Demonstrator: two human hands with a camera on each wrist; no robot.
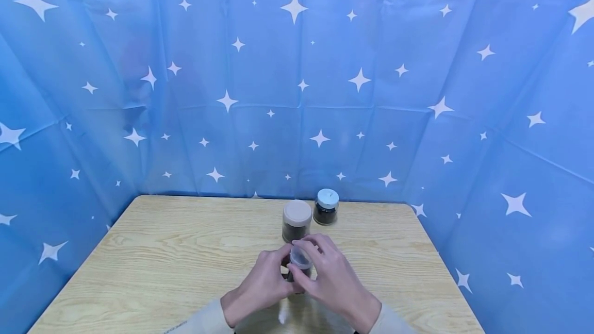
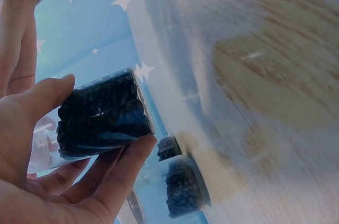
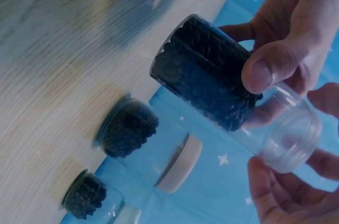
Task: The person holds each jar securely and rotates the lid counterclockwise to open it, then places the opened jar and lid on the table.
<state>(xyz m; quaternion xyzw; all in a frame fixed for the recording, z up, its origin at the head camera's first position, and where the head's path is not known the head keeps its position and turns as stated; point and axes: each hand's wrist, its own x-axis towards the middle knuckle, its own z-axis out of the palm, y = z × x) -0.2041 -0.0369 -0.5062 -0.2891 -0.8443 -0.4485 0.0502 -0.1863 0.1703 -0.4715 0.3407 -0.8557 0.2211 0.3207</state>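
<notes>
A clear jar (image 1: 300, 261) partly filled with dark beans (image 3: 204, 70) is held over the table in front of me. My left hand (image 1: 264, 280) grips the jar's body; its thumb (image 2: 55, 89) lies on one side and its fingers on the other. My right hand (image 1: 334, 277) holds the jar's clear top end (image 3: 291, 136) between thumb and fingertips. The beans lie toward the base, and the part near the top shows clear. In the head view my hands hide much of the jar's body.
Just behind my hands stands a wider jar (image 1: 297, 218) with a pale lid and dark contents. A smaller jar (image 1: 326, 207) with a light blue lid is behind it to the right. The wooden table (image 1: 185, 251) ends at a blue star-patterned curtain (image 1: 260, 76).
</notes>
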